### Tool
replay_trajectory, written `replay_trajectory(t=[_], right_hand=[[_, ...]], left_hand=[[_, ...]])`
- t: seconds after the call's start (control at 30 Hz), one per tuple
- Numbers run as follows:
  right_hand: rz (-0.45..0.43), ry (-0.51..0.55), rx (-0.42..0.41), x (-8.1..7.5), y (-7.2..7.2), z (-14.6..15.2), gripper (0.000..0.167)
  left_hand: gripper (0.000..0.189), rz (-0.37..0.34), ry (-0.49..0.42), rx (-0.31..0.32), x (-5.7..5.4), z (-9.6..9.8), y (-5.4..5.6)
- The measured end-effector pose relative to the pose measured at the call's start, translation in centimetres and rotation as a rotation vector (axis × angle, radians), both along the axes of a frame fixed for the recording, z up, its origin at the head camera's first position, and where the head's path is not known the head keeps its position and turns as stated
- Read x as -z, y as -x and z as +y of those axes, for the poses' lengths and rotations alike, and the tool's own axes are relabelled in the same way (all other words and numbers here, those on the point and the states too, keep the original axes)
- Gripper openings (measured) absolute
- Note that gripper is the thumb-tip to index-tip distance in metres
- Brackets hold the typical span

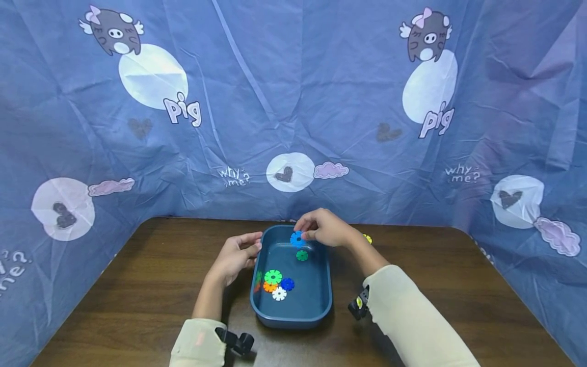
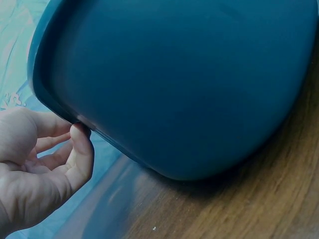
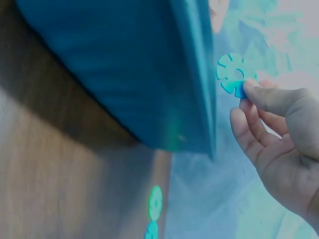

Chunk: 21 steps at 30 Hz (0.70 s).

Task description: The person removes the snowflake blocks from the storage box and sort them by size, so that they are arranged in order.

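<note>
Holding light-blue disc (image 1: 297, 239) in finger-and-thumb pinch of right hand (image 1: 326, 228), over far end of tray's (image 1: 304, 306) long axis, just beyond dark-green disc (image 1: 301, 255), while pinching left rim (image 1: 254, 275) with left hand (image 1: 234, 257).

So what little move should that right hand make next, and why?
Probably lower the light blue disc and let go: the right hand pinches it over the far end of the tray, where other discs already lie, and the left hand holds the tray's rim.
</note>
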State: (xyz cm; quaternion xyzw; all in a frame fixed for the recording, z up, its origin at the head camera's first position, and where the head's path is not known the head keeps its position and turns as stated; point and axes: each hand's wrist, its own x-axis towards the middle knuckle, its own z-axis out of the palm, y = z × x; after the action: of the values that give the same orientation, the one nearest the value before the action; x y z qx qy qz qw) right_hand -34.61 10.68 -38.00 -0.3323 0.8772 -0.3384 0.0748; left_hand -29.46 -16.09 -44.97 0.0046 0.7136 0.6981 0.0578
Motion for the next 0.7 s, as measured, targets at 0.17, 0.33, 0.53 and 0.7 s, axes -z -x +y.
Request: replay_trajectory(t=[0.17, 0.33, 0.53, 0.7], right_hand=[[-0.004, 0.055, 0.069, -0.6, 0.4, 2.5, 0.013], [-0.034, 0.124, 0.139, -0.4, 0.9, 5.5, 0.015], [-0.054, 0.23, 0.236, 0.4, 1.5, 9.4, 0.017], [-0.047, 0.286, 0.33, 1.6, 2.0, 12.4, 0.021]], left_hand=[[0.037, 0.001, 0.008, -0.001, -0.1, 0.0, -0.1], [0.037, -0.002, 0.009, -0.002, -0.2, 0.0, -0.2], [0.038, -0.005, 0.001, -0.003, -0.2, 0.1, -0.2], [0.038, -0.01, 0.006, -0.012, -0.1, 0.0, -0.1]])
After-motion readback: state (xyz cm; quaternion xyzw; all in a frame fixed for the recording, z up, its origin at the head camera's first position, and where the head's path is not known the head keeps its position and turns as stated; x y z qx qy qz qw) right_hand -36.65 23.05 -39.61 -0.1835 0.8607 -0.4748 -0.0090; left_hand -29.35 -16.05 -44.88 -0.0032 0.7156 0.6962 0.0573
